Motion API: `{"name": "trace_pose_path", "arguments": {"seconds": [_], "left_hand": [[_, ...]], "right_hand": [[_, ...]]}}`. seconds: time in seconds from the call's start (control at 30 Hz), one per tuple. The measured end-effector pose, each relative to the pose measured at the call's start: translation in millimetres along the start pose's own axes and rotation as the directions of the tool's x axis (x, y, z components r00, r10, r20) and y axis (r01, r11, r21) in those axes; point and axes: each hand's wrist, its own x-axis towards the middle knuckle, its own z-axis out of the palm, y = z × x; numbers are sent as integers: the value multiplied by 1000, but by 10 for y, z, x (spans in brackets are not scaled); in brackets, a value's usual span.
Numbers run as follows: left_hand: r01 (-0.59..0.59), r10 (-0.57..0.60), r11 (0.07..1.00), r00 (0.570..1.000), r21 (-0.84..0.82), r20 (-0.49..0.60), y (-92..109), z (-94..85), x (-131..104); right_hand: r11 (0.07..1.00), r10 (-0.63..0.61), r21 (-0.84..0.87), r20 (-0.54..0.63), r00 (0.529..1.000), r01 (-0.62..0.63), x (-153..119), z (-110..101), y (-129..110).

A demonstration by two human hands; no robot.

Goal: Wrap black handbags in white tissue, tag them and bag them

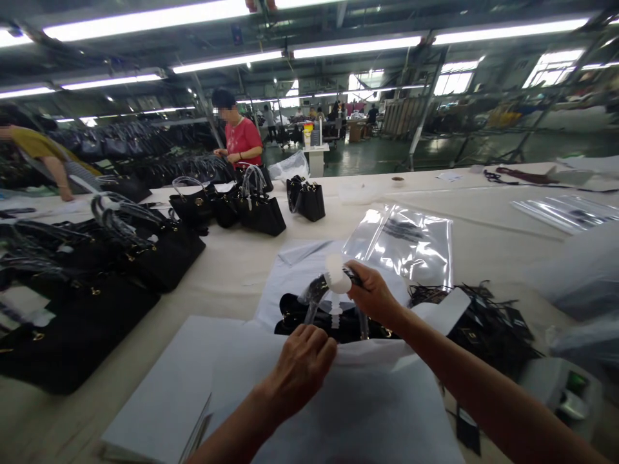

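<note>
A black handbag (290,320) stands in front of me, its lower part hidden behind a white wrapping sheet (367,393). My right hand (374,293) is closed round the bag's plastic-wrapped handles and holds them up. From the handles hangs a white paper piece (337,274) with a notched strip below it. My left hand (307,357) is closed at the sheet's upper edge, just in front of the bag; its fingertips are partly hidden. More white paper (300,258) lies flat behind the bag.
Several black handbags (169,251) fill the table's left side. Clear plastic bags (425,248) lie ahead, black tags (493,322) to the right, beside a grey device (561,393). A paper stack (159,386) lies front left. A person in red (244,138) stands across the table.
</note>
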Motion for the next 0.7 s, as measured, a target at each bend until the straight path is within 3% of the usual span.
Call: {"name": "trace_pose_path", "arguments": {"seconds": [0.1,0.23,0.27,0.33,0.4,0.43,0.47,0.53,0.6,0.7], "left_hand": [[6,-10,998,998,67,57,76,24,49],[117,-149,964,982,240,119,170,194,161],[145,-183,953,975,266,128,186,242,192],[182,-227,945,963,274,144,200,323,248],[195,-242,944,958,265,157,184,375,295],[195,-243,945,956,263,164,166,388,316],[194,-244,945,955,265,171,144,392,336],[185,-239,944,955,273,178,105,378,370],[182,-226,944,964,274,138,97,353,373],[198,-173,929,979,312,-106,207,375,228]], "right_hand": [[997,68,-29,-12,998,-68,-84,-9,19],[970,113,-214,-29,993,-116,-196,-41,29],[953,58,-292,-70,996,-76,-252,-42,11],[875,-182,-478,-174,968,78,-412,-25,-29],[733,-451,-628,-161,878,262,-613,19,-41],[671,-521,-663,-105,847,331,-711,47,-30],[625,-548,-684,-42,835,375,-798,77,-9],[572,-503,-731,47,863,373,-916,132,57],[517,-440,-794,74,895,320,-953,168,140],[456,-439,-837,83,894,302,-897,178,257]]}}
